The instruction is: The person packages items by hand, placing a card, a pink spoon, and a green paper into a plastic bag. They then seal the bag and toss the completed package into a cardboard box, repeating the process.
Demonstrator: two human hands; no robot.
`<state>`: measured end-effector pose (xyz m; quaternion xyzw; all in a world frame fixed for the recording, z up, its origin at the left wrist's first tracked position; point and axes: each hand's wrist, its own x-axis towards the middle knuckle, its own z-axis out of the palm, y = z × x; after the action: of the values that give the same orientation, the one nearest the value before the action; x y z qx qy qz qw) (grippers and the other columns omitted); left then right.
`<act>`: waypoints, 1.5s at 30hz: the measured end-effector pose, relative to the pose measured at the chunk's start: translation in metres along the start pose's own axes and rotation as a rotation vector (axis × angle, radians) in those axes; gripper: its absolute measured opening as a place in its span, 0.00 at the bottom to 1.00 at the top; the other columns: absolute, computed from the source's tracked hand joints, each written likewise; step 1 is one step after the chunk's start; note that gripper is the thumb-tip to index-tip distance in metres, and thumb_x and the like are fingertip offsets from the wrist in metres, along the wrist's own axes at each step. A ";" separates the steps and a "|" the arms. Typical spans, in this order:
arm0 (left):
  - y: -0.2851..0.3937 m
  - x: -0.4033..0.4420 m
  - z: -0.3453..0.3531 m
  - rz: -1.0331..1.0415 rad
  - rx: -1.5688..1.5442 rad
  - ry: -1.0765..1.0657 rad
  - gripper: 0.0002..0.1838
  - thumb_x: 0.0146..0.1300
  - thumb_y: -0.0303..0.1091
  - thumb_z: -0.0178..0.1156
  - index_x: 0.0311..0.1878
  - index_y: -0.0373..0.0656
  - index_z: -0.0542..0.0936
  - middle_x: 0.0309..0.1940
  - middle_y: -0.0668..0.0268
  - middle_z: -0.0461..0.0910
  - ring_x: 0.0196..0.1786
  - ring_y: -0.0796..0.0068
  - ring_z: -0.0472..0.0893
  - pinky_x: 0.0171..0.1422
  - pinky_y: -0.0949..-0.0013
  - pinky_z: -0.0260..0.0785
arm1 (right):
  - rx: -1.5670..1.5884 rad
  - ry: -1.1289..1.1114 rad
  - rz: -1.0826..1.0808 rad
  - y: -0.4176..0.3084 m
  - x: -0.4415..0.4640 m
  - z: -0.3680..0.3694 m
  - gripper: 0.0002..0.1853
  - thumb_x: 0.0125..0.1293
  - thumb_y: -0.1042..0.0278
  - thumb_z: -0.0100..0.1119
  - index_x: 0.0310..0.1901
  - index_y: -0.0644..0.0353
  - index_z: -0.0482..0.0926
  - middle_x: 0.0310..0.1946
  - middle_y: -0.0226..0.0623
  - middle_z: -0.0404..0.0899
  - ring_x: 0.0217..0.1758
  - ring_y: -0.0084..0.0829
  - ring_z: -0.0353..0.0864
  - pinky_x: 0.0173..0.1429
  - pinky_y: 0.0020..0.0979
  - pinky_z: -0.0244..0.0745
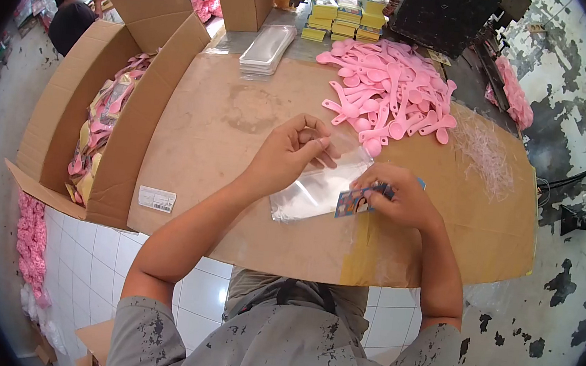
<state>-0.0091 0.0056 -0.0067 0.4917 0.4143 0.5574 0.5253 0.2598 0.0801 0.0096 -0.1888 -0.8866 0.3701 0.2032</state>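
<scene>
My left hand [287, 153] is closed, fingers curled and thumb drawn in, at the upper edge of a clear plastic bag [306, 197]. The bag lies on the cardboard tabletop, and its film reaches up around my fingertips. My right hand [405, 202] grips a small blue printed card [352, 201] with pictures on it, beside the bag's right edge. Part of the card is hidden under my fingers. Just beyond both hands spreads a heap of pink plastic spoons [394, 87], its nearest spoon close to the bag.
A cardboard box [120, 159] with packed pink spoons stands at left. A white label [157, 199] lies beside it. Farther back are stacked clear packs [268, 48] and yellow-edged card stacks [348, 17]. Plastic shreds [486, 156] lie right. A person [72, 20] is at far left.
</scene>
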 end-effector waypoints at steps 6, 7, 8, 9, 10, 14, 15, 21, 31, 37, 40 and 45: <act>0.017 -0.007 0.011 -0.048 -0.032 -0.087 0.22 0.77 0.29 0.62 0.69 0.38 0.68 0.43 0.56 0.89 0.44 0.71 0.89 0.46 0.70 0.83 | 0.239 0.454 0.248 0.001 0.002 -0.001 0.11 0.70 0.74 0.65 0.51 0.64 0.84 0.41 0.30 0.85 0.44 0.20 0.83 0.50 0.27 0.79; 0.017 -0.009 0.013 -0.051 -0.014 -0.083 0.23 0.77 0.29 0.63 0.70 0.38 0.67 0.43 0.56 0.89 0.44 0.71 0.89 0.46 0.70 0.83 | 0.323 0.510 0.237 0.000 0.003 0.001 0.11 0.71 0.73 0.65 0.53 0.65 0.83 0.42 0.30 0.85 0.45 0.20 0.83 0.51 0.27 0.80; 0.018 -0.010 0.014 -0.055 0.005 -0.079 0.25 0.76 0.29 0.63 0.70 0.38 0.67 0.42 0.56 0.89 0.43 0.72 0.89 0.45 0.70 0.82 | 0.409 0.564 0.226 0.000 0.004 0.002 0.11 0.72 0.73 0.65 0.54 0.65 0.83 0.43 0.31 0.85 0.45 0.20 0.84 0.52 0.27 0.80; 0.018 -0.010 0.013 -0.044 -0.002 -0.072 0.25 0.76 0.29 0.63 0.71 0.38 0.67 0.42 0.56 0.89 0.44 0.72 0.89 0.45 0.70 0.82 | 0.378 0.591 0.213 -0.001 0.005 0.001 0.12 0.73 0.73 0.65 0.55 0.66 0.82 0.44 0.31 0.85 0.46 0.20 0.84 0.53 0.27 0.80; 0.018 -0.010 0.013 -0.033 -0.010 -0.065 0.25 0.76 0.29 0.64 0.71 0.38 0.67 0.42 0.56 0.89 0.44 0.73 0.89 0.45 0.70 0.82 | 0.346 0.620 0.200 -0.002 0.006 -0.002 0.12 0.74 0.73 0.64 0.56 0.66 0.82 0.46 0.32 0.85 0.47 0.19 0.84 0.53 0.26 0.80; 0.014 -0.010 0.017 0.028 0.038 -0.028 0.26 0.75 0.28 0.65 0.71 0.38 0.67 0.43 0.57 0.89 0.45 0.75 0.89 0.45 0.71 0.82 | 0.409 0.608 0.079 -0.003 0.004 0.000 0.13 0.75 0.74 0.64 0.57 0.66 0.81 0.49 0.34 0.85 0.49 0.19 0.84 0.55 0.25 0.80; 0.014 -0.011 0.018 0.022 0.053 -0.028 0.26 0.75 0.27 0.65 0.71 0.38 0.67 0.43 0.57 0.89 0.45 0.75 0.89 0.45 0.72 0.81 | 0.412 0.611 0.058 -0.007 0.005 0.002 0.13 0.75 0.75 0.64 0.57 0.66 0.81 0.49 0.34 0.85 0.49 0.19 0.84 0.55 0.25 0.80; 0.013 -0.013 0.022 -0.013 0.064 -0.032 0.26 0.74 0.26 0.66 0.71 0.38 0.68 0.43 0.59 0.90 0.46 0.78 0.88 0.47 0.74 0.80 | 0.147 0.438 0.051 -0.019 0.002 0.001 0.13 0.72 0.76 0.66 0.57 0.64 0.82 0.47 0.32 0.86 0.47 0.21 0.84 0.52 0.27 0.80; 0.010 -0.018 0.026 -0.038 0.313 -0.235 0.26 0.75 0.24 0.63 0.73 0.37 0.69 0.46 0.59 0.89 0.49 0.78 0.87 0.51 0.73 0.78 | 0.427 0.498 0.148 -0.018 0.010 0.019 0.13 0.69 0.71 0.72 0.52 0.64 0.82 0.38 0.30 0.85 0.39 0.16 0.82 0.41 0.20 0.75; 0.010 -0.015 0.022 -0.046 0.174 -0.182 0.25 0.76 0.23 0.61 0.73 0.36 0.69 0.49 0.58 0.89 0.51 0.79 0.86 0.54 0.71 0.78 | 0.303 0.266 0.088 -0.011 0.006 0.010 0.12 0.74 0.73 0.66 0.56 0.63 0.79 0.41 0.30 0.85 0.41 0.17 0.81 0.45 0.21 0.75; 0.007 -0.015 0.021 -0.046 0.184 -0.181 0.24 0.76 0.22 0.61 0.72 0.36 0.70 0.49 0.59 0.89 0.51 0.79 0.85 0.54 0.71 0.79 | 0.352 0.315 0.111 -0.014 0.012 0.017 0.08 0.75 0.71 0.65 0.50 0.64 0.83 0.40 0.31 0.85 0.42 0.19 0.82 0.47 0.25 0.76; 0.007 -0.014 0.021 -0.039 0.180 -0.159 0.24 0.76 0.23 0.61 0.72 0.35 0.71 0.48 0.59 0.88 0.51 0.80 0.85 0.52 0.73 0.79 | 0.333 0.276 0.173 -0.001 0.008 0.011 0.09 0.75 0.70 0.64 0.51 0.64 0.85 0.41 0.35 0.86 0.48 0.26 0.82 0.54 0.31 0.76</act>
<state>0.0094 -0.0104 0.0020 0.5713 0.4290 0.4671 0.5210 0.2475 0.0773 0.0054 -0.2769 -0.7575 0.4981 0.3185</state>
